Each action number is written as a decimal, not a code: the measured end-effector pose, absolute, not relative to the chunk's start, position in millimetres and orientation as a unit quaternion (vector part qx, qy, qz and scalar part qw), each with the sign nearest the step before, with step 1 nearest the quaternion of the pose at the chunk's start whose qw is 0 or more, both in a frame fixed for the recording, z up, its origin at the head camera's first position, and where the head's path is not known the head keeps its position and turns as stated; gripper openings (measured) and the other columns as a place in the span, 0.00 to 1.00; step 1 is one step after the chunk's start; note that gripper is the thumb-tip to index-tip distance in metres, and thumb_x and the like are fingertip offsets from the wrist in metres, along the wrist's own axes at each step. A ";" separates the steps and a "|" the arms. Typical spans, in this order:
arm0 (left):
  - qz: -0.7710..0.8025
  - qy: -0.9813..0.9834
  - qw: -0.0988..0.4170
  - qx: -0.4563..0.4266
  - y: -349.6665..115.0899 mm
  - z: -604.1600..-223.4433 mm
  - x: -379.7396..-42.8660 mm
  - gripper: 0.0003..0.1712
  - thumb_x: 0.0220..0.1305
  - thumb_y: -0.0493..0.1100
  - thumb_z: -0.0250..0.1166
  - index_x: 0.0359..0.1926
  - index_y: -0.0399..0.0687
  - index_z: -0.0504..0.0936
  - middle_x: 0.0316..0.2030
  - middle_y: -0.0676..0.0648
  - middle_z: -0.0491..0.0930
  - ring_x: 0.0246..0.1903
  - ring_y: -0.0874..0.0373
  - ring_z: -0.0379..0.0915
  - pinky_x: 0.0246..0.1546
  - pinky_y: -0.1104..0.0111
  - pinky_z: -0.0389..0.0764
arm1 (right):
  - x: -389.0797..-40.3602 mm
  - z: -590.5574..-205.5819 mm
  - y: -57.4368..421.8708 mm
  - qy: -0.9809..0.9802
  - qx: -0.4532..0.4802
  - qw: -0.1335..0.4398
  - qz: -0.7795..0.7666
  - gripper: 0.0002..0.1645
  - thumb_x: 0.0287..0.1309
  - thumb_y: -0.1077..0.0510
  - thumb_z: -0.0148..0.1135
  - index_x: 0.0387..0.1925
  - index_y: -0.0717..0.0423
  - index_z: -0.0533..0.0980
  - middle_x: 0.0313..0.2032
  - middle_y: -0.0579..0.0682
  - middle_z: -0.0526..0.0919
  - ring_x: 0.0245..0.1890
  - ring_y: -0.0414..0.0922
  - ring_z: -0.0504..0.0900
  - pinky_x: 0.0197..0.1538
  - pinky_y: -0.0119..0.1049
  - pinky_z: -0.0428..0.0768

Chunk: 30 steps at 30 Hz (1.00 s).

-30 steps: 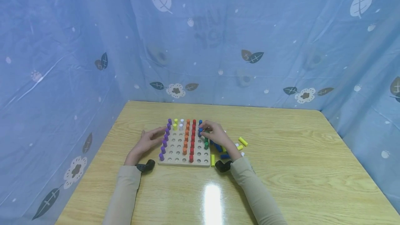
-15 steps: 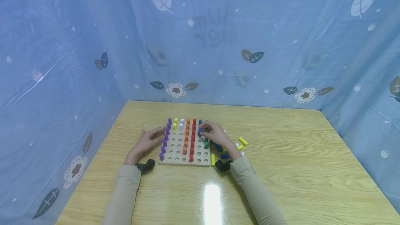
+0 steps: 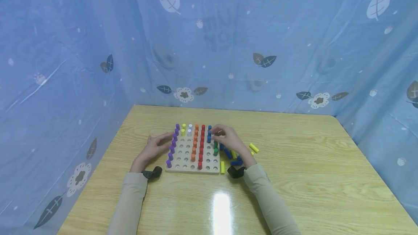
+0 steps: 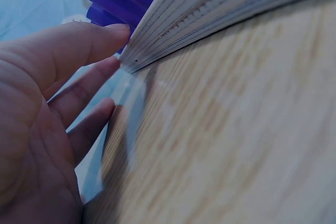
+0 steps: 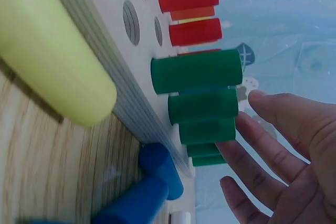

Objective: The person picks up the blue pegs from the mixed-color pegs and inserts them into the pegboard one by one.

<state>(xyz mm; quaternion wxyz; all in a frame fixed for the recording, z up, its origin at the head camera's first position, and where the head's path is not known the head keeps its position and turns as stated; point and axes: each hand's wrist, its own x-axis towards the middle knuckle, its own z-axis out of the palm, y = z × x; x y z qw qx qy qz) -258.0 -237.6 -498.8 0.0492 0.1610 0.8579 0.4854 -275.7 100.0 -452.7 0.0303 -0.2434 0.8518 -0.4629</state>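
A wooden pegboard stands on the table, with rows of coloured pegs upright in its holes. My left hand rests at its left side by the purple pegs; in the left wrist view the thumb and a finger lie right at the board's corner. My right hand hovers over the board's right side, near the blue pegs. In the right wrist view its fingers are spread behind the green pegs, with nothing between them.
Loose blue pegs and yellow pegs lie on the table right of the board, partly under my right forearm. Another yellow peg lies farther right. A blue patterned curtain surrounds the table.
My right hand has let go of a blue peg, which now stands in the blue column, and has drawn slightly to the right. The left hand has not moved.
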 end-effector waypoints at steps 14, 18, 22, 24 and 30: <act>0.486 0.858 0.052 0.156 -237.5 -497.5 -257.8 0.30 0.61 0.51 0.61 0.64 0.53 0.67 0.65 0.45 0.64 0.68 0.45 0.51 0.62 0.46 0.13 | -274.4 -448.0 119.3 0.867 -0.204 0.017 -0.454 0.16 0.61 0.57 0.58 0.50 0.58 0.75 0.46 0.52 0.80 0.43 0.48 0.81 0.43 0.38 0.82; 0.480 0.862 0.051 0.154 -237.7 -498.3 -257.9 0.30 0.61 0.51 0.61 0.64 0.55 0.68 0.65 0.46 0.64 0.68 0.46 0.52 0.63 0.46 0.13 | -273.4 -446.0 122.5 0.878 -0.189 0.004 -0.440 0.15 0.61 0.57 0.58 0.49 0.56 0.76 0.45 0.51 0.81 0.40 0.46 0.81 0.42 0.37 0.81; 0.477 0.863 0.048 0.157 -237.3 -498.7 -257.6 0.29 0.62 0.50 0.60 0.64 0.53 0.68 0.65 0.44 0.64 0.68 0.45 0.51 0.62 0.45 0.13 | -272.2 -444.3 125.6 0.883 -0.189 -0.011 -0.429 0.14 0.61 0.57 0.58 0.47 0.56 0.77 0.43 0.52 0.82 0.37 0.45 0.81 0.40 0.37 0.81; 0.476 0.864 0.047 0.157 -236.0 -496.6 -256.5 0.28 0.63 0.48 0.60 0.64 0.52 0.68 0.65 0.44 0.64 0.68 0.44 0.51 0.62 0.45 0.13 | -271.5 -443.7 127.5 0.885 -0.192 -0.014 -0.424 0.14 0.61 0.57 0.58 0.47 0.56 0.77 0.42 0.52 0.82 0.35 0.45 0.81 0.39 0.36 0.81; 0.479 0.862 0.051 0.159 -228.3 -473.7 -243.9 0.28 0.64 0.41 0.59 0.64 0.41 0.66 0.64 0.37 0.63 0.67 0.39 0.50 0.61 0.41 0.15 | -270.3 -444.3 132.9 0.889 -0.208 -0.002 -0.408 0.15 0.60 0.58 0.59 0.48 0.59 0.77 0.41 0.54 0.82 0.34 0.46 0.81 0.38 0.36 0.81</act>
